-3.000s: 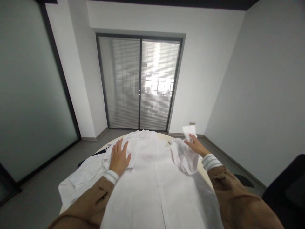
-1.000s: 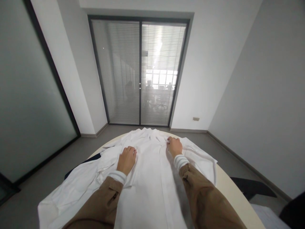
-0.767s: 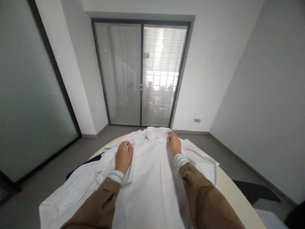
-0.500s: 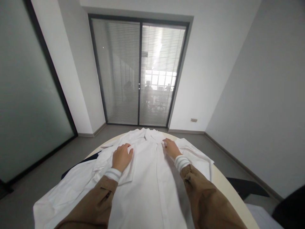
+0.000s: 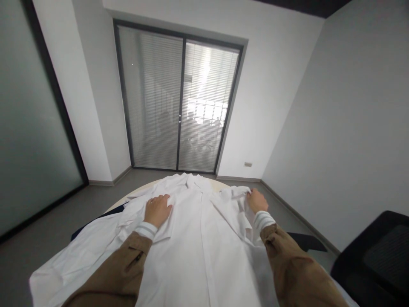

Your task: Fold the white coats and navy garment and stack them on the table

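Note:
A white shirt [image 5: 187, 260] lies spread over a round table, its collar [image 5: 191, 181] toward the far edge and its front placket running toward me. My left hand [image 5: 158, 209] rests palm down on the left chest of the shirt, fingers laid on the cloth and thumb apart. At the right, my right hand [image 5: 257, 200] has its fingers closed on the shirt's edge near the shoulder and holds that cloth up and outward. Folds run from this grip toward the middle. The fingertips of the right hand are partly hidden.
A pale table rim [image 5: 140, 187] shows beyond the shirt. Dark cloth [image 5: 99, 219] pokes out at the left. A black chair [image 5: 377, 256] stands close on the right. Glass doors with blinds [image 5: 179, 102] are at the back, and a frosted panel [image 5: 35, 128] is at the left.
My right hand has moved outward to the right from beside the collar, drawing the shirt's edge with it. My left hand stays on the cloth. The view has turned slightly right.

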`<state>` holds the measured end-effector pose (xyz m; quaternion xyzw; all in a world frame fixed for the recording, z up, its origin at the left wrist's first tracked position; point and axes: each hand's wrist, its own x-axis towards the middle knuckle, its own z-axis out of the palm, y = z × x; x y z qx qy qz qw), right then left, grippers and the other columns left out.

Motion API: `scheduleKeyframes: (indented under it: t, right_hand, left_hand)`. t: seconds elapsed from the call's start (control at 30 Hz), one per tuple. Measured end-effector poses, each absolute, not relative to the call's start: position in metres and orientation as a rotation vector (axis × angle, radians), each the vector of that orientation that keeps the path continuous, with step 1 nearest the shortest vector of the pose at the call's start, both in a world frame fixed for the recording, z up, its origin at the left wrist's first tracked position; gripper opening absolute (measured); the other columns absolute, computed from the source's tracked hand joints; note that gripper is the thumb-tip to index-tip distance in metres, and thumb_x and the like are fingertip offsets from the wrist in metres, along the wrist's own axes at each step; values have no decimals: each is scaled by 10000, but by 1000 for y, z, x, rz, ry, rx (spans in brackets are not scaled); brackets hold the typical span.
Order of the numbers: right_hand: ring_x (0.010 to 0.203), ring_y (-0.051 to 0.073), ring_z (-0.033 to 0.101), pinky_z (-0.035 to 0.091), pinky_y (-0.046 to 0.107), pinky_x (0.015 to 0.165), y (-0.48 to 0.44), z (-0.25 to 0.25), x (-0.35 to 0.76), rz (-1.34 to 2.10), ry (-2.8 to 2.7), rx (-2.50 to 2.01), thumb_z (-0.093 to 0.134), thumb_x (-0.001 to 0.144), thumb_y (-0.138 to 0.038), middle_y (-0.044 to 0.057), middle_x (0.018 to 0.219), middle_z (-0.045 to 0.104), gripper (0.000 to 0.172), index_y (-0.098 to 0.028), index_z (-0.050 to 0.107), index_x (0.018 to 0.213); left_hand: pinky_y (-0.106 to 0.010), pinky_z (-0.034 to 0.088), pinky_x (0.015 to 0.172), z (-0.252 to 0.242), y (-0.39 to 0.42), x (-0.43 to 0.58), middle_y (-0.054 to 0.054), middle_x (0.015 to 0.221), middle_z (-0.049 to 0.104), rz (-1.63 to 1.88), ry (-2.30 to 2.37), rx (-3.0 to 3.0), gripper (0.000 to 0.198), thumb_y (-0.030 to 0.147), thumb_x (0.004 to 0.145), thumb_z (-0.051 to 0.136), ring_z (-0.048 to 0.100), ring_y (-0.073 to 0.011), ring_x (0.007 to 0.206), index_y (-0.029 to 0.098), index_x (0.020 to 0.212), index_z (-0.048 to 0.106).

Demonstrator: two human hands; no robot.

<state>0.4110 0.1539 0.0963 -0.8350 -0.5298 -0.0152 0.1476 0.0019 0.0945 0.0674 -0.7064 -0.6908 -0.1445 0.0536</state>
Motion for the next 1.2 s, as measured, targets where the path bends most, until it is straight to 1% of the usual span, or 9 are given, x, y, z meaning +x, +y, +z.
scheduleKeyframes:
  t: [0.17, 0.3, 0.43, 0.5, 0.63, 0.77, 0.9, 1.03, 1.2]
  right_hand:
    - [1009, 283, 625, 458, 374, 839, 135, 144, 397, -228, -1259, -1928, 281, 968, -340, 151, 1169, 639, 462, -171, 384, 1385]
    - [1066, 268, 573, 434, 364, 912, 97, 156, 359, -287, -1441, -1560, 320, 926, -269, 157, 1215, 590, 437, -143, 398, 1336]
    - [1165, 266, 503, 375, 395, 1023, 45, 122, 313, -179, -2144, -1266, 467, 769, -141, 122, 1221, 590, 365, -201, 557, 1118]
    - [1222, 250, 469, 320, 418, 1082, 23, 95, 297, -99, -2380, -1220, 480, 736, -97, 91, 1278, 575, 391, -223, 576, 1093]
    - [1381, 283, 325, 145, 528, 1167, 1, 50, 290, 19, -2511, -1299, 542, 809, -222, 71, 1461, 459, 449, -264, 538, 1256]
    - [1346, 254, 393, 191, 506, 1157, 0, 33, 301, 194, -2386, -1398, 518, 869, -286, 78, 1422, 502, 386, -263, 535, 1253]
    - [1256, 245, 478, 270, 475, 1111, 1, 33, 305, 224, -2288, -1360, 532, 846, -244, 81, 1297, 587, 214, -234, 580, 1054]
    - [1040, 235, 573, 421, 371, 927, 4, 31, 306, 173, -2161, -1379, 539, 780, -193, 72, 1078, 643, 109, -218, 583, 876]
    - [646, 206, 582, 451, 315, 644, 21, 16, 319, 419, -1613, -1531, 393, 871, -305, -1, 668, 600, 246, -214, 565, 1022]
  left_hand:
    - [-453, 384, 932, 79, 91, -6, -137, 1079, 697, -368, -2131, -2072, 337, 311, 892, 525, 614, -321, 1063, 170, 1184, 617]
    - [-438, 406, 893, 96, 87, -6, -129, 1033, 725, -430, -2136, -2100, 282, 293, 916, 485, 641, -307, 1026, 168, 1111, 645]
    - [-367, 436, 847, 108, 80, 4, -86, 1060, 731, -572, -2034, -2222, 265, 345, 935, 489, 660, -267, 1010, 204, 1090, 651]
    - [-353, 446, 828, 111, 76, 7, -86, 1088, 726, -529, -2016, -2284, 278, 367, 921, 528, 658, -268, 1026, 212, 1123, 639]
    - [-427, 434, 875, 114, 70, 0, -132, 1088, 719, -289, -2068, -2270, 406, 432, 870, 589, 640, -324, 1050, 189, 1195, 617]
    - [-472, 430, 887, 116, 63, -22, -159, 1061, 716, -181, -2165, -2108, 482, 529, 822, 582, 630, -360, 1049, 184, 1153, 641]
    - [-463, 455, 839, 120, 52, -44, -176, 1055, 706, -80, -2198, -1996, 434, 503, 825, 555, 631, -373, 1028, 157, 1066, 658]
    - [-381, 455, 822, 137, 41, -47, -117, 1000, 722, -214, -2077, -2096, 249, 370, 892, 505, 647, -306, 996, 198, 984, 659]
    - [-320, 460, 829, 153, 25, -13, -49, 1010, 721, -609, -1886, -2331, 250, 406, 943, 486, 658, -242, 957, 235, 1053, 630]
